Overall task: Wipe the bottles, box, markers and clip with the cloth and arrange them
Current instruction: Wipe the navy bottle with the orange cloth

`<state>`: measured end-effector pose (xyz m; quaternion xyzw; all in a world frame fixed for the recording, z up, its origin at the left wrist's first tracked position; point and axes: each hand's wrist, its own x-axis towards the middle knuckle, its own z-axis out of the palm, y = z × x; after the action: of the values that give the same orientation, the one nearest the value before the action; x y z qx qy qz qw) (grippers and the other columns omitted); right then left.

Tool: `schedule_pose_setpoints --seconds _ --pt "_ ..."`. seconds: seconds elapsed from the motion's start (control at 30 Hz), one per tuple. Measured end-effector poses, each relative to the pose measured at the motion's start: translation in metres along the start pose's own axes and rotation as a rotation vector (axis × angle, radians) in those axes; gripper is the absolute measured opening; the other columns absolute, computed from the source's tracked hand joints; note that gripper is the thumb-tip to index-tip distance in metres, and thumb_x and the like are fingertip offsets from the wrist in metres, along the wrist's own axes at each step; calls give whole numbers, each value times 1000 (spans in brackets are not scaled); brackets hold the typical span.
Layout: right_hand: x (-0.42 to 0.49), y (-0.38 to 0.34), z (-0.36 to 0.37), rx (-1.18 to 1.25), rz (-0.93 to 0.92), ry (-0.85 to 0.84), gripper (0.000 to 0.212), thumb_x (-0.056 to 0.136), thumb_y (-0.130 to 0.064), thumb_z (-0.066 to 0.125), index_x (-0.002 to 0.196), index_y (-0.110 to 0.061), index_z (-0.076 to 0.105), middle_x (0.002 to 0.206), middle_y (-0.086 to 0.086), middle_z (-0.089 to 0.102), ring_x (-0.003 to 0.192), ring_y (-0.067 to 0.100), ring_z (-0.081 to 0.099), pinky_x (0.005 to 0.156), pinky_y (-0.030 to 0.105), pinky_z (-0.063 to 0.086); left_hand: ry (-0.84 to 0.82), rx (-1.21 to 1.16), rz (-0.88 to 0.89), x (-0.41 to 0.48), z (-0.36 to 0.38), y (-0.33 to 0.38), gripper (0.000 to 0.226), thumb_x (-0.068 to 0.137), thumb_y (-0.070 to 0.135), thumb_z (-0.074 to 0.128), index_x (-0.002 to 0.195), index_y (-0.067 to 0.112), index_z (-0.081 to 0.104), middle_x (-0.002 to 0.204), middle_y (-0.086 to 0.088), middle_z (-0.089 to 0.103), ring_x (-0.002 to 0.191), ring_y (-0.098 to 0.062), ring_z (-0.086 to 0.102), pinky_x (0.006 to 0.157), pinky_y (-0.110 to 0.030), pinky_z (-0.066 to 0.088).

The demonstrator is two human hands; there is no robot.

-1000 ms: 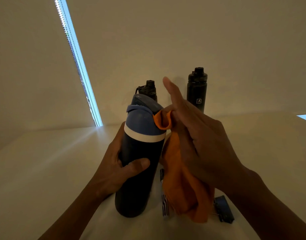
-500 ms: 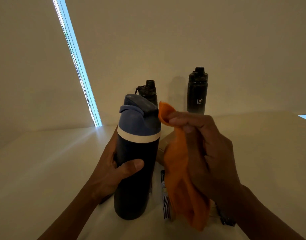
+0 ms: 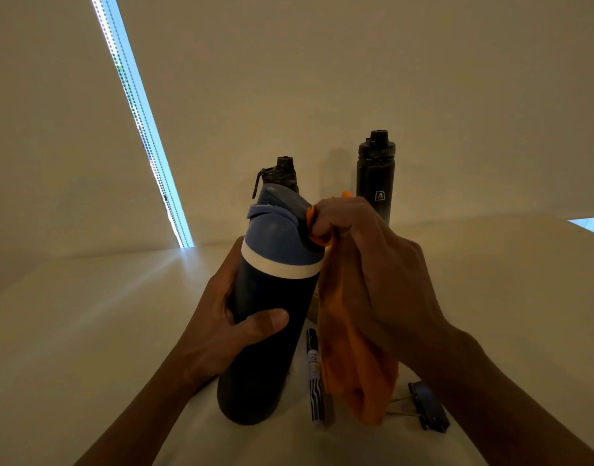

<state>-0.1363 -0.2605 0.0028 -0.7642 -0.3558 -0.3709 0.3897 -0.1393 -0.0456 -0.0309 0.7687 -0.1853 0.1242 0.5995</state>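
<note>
A dark navy bottle [image 3: 265, 331] with a blue lid and a white band is tilted on the white table [image 3: 87, 331]. My left hand [image 3: 221, 327] grips its body, thumb across the front. My right hand [image 3: 373, 264] holds an orange cloth [image 3: 349, 358] bunched in its fingers and presses it against the right side of the lid. The rest of the cloth hangs down. A marker [image 3: 314, 375] lies on the table right of the bottle, partly behind the cloth. A blue binder clip [image 3: 426, 408] lies below my right wrist.
Two black bottles stand at the back by the wall: one [image 3: 282, 173] mostly hidden behind the navy bottle, the other [image 3: 374, 176] further right. A bright slit of window with a bead chain [image 3: 144, 129] runs down the wall on the left.
My right hand has closed the cloth into a bunch and brought it left against the bottle's lid. The bottle has tilted slightly in my left hand.
</note>
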Motion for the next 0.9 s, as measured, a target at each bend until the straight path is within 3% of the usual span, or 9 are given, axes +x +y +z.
schedule_pose_setpoints --seconds 0.07,0.2,0.33,0.43,0.6,0.7,0.83,0.9 --pt "0 -2 -1 51 22 17 30 89 -9 41 113 -25 49 98 1 59 80 21 61 74 37 50 0 -4 -4 0 1 1 110 43 83 80 138 43 42 125 30 65 117 -1 64 83 -15 55" --pt "-3 -9 1 196 72 90 25 98 2 44 107 -18 54 97 -3 61 84 19 62 74 32 53 -6 5 -22 0 0 -3 112 42 83 81 138 42 42 125 28 65 117 -2 64 83 -16 56" --pt "-3 -20 1 541 303 112 24 105 -4 42 104 -21 59 97 2 65 84 26 64 75 36 55 -9 2 -45 -1 -7 -10 130 38 82 83 147 26 41 133 8 66 121 -15 65 94 -34 59" --pt "-6 -20 -1 792 543 241 21 102 -12 48 103 -23 66 102 -3 73 90 16 70 74 31 58 -13 1 -57 0 -12 -14 135 40 80 85 150 17 39 137 -4 63 123 -26 63 98 -48 56" --pt "-7 -17 1 631 464 362 17 103 -12 48 111 -17 63 113 0 71 104 22 68 88 42 57 -24 -3 -50 0 -14 -18 125 40 80 85 143 23 44 130 7 67 121 -20 65 90 -32 59" --pt "-11 -21 6 515 353 344 18 105 -10 46 113 -15 61 113 2 69 107 23 67 88 32 54 -7 9 -19 -2 -14 -16 130 38 84 83 146 24 42 133 5 66 122 -19 64 95 -38 58" --pt "-14 -22 8 427 337 372 19 104 -11 47 117 -13 61 107 -2 69 87 27 66 75 26 55 19 78 92 -6 -16 -2 110 49 82 79 140 36 41 132 25 61 121 -4 62 93 -23 57" --pt "-14 -22 7 376 323 387 22 104 -10 47 120 -12 62 108 -7 69 86 21 65 74 20 53 68 108 167 -5 -20 6 98 55 66 84 137 33 42 125 29 64 116 -1 64 86 -15 55"
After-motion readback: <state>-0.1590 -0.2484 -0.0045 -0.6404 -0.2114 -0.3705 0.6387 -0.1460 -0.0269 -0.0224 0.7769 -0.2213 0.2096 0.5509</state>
